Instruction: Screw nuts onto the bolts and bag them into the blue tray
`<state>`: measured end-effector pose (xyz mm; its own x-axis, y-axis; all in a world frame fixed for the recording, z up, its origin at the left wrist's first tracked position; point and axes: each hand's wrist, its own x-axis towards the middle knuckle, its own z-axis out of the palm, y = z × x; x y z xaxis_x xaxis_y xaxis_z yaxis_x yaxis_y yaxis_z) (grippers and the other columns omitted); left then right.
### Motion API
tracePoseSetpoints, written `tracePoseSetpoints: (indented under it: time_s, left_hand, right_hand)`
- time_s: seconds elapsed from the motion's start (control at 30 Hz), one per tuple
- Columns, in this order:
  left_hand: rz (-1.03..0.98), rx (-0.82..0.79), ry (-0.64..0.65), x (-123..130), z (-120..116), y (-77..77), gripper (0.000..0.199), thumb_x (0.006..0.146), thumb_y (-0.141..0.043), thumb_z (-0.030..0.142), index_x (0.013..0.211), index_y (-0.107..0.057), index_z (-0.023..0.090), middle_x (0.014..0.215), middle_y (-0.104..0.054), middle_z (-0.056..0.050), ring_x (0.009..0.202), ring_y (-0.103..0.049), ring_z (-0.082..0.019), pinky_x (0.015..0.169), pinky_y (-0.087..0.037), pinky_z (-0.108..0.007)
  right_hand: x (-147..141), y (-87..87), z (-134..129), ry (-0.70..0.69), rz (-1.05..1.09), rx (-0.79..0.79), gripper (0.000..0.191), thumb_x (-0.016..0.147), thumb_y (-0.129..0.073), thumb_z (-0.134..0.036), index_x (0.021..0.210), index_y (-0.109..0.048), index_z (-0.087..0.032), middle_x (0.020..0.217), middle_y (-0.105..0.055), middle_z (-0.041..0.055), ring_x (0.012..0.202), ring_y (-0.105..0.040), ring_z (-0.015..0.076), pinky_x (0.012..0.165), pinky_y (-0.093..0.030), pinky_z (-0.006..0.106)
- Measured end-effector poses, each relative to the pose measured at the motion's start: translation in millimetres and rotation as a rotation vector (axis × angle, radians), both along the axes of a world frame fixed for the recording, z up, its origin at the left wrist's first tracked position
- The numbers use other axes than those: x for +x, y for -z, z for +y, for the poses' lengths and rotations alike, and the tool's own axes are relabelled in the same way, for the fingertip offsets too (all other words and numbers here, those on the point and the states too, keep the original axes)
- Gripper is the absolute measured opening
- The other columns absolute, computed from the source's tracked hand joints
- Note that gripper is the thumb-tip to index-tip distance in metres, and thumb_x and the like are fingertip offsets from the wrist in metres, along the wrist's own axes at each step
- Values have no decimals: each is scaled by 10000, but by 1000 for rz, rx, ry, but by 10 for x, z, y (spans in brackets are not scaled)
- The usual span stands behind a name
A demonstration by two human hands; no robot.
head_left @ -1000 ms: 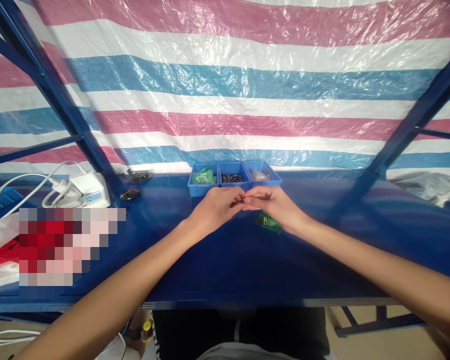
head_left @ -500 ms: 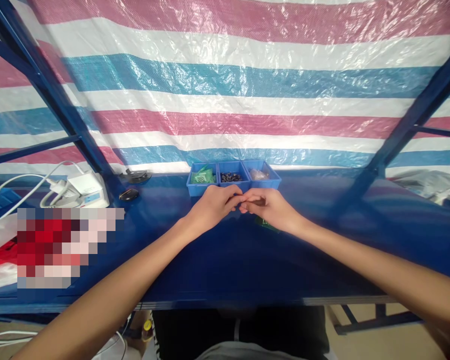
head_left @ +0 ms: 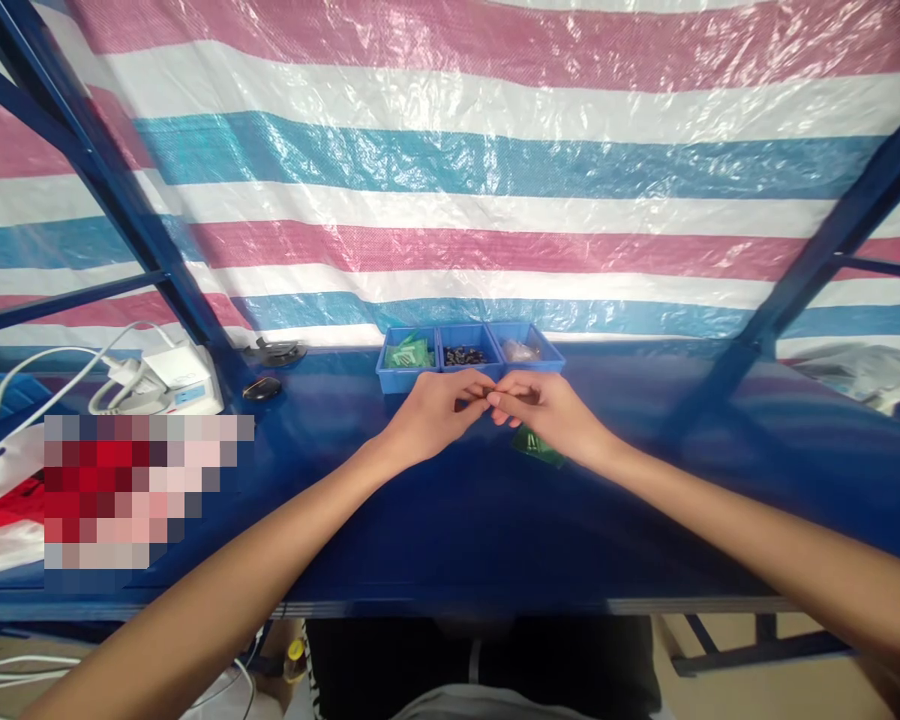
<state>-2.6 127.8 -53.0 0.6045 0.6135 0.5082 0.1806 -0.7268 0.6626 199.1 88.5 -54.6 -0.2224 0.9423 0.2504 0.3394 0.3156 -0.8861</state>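
My left hand [head_left: 450, 408] and my right hand [head_left: 536, 405] meet fingertip to fingertip over the blue table. Both are closed in a pinch, and whatever lies between the fingers is too small and hidden to make out. Just below my right hand, partly covered by it, a green packet [head_left: 538, 446] lies on the table. Behind the hands stand three joined blue bins: the left bin [head_left: 396, 381] holds green packets [head_left: 411, 352], the middle one small dark pieces [head_left: 463, 356], the right one a clear bag [head_left: 520, 350] whose contents I cannot tell.
On the left are a white power strip [head_left: 191, 388] with cables, a black mouse-like object [head_left: 262, 388] and a red and white item [head_left: 4, 505], partly blurred out. Blue frame posts rise on both sides before a striped sheet [head_left: 480, 160]. Clear plastic [head_left: 862, 370] lies at right.
My fingers have shifted slightly against each other, the right hand's fingers curling closer. More of the green packet shows beneath my right hand. The whole view has moved a little.
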Motion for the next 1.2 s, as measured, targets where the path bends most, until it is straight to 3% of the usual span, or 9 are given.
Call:
tracePoseSetpoints:
  time_s: [0.13, 0.3, 0.57, 0.67, 0.8, 0.93, 1.1, 1.2]
  left_hand:
    - [-24, -28, -53, 5, -5, 11, 128, 968, -638, 267, 1014, -735, 199, 936, -782, -12, 834, -744, -157, 754, -577, -267]
    - [-37, -10, -137, -6, 5, -7, 165, 939, -693, 351, 945, -763, 202, 850, -775, -10, 748, -716, -161, 684, -547, -275]
    - [-41, 23, -189, -4, 35, -8, 160, 873, -760, 245, 1033, -765, 238, 939, -784, -1, 874, -727, -166, 746, -536, -277]
    - [38, 88, -148, -10, 37, 19, 92, 907, -707, 222, 981, -758, 241, 932, -781, 14, 850, -723, -155, 735, -519, -271]
    - [203, 194, -224, -46, 61, 38, 143, 907, -697, 254, 1046, -720, 240, 969, -762, 0, 891, -710, -187, 730, -507, -291]
    - [358, 266, -291, -104, 82, -16, 143, 959, -600, 269, 1061, -690, 223, 889, -725, -4, 799, -675, -180, 690, -472, -295]
    - [531, 317, -202, -136, 57, -60, 175, 981, -543, 297, 1001, -698, 218, 908, -701, -10, 780, -648, -173, 645, -417, -287]
    - [572, 331, -204, -132, 32, -53, 193, 990, -525, 311, 1018, -693, 221, 967, -700, -7, 746, -630, -159, 629, -390, -288]
  right_hand:
    - [-8, -22, -4, 4, -4, -10, 400, 929, -629, -563, 865, -675, -171, 846, -735, 77, 790, -695, 184, 680, -537, 305]
    - [1, -26, -2, -87, 83, -79, 314, 939, -644, -479, 989, -697, -173, 949, -749, 90, 897, -707, 195, 714, -529, 300]
    - [6, -43, 22, -81, 59, -60, 263, 932, -648, -445, 915, -684, -186, 838, -718, 50, 771, -660, 163, 649, -488, 283]
    - [8, -27, 6, -23, -89, 59, 238, 952, -598, -410, 893, -673, -192, 797, -705, 39, 733, -650, 173, 637, -479, 301]
    - [36, -64, 8, 72, -402, 370, 178, 952, -544, -310, 879, -667, -204, 746, -674, 19, 633, -584, 163, 611, -423, 315]
    - [71, -226, 275, 138, -593, 588, 187, 963, -491, -244, 971, -670, -188, 840, -691, 60, 746, -619, 207, 698, -428, 346]
    - [67, -355, 725, 129, -629, 586, 277, 959, -495, -230, 1174, -646, -142, 1009, -719, 122, 860, -653, 245, 748, -454, 353]
    - [106, -367, 627, 115, -620, 591, 296, 978, -487, -262, 1216, -622, -149, 1017, -718, 114, 870, -653, 234, 757, -453, 348]
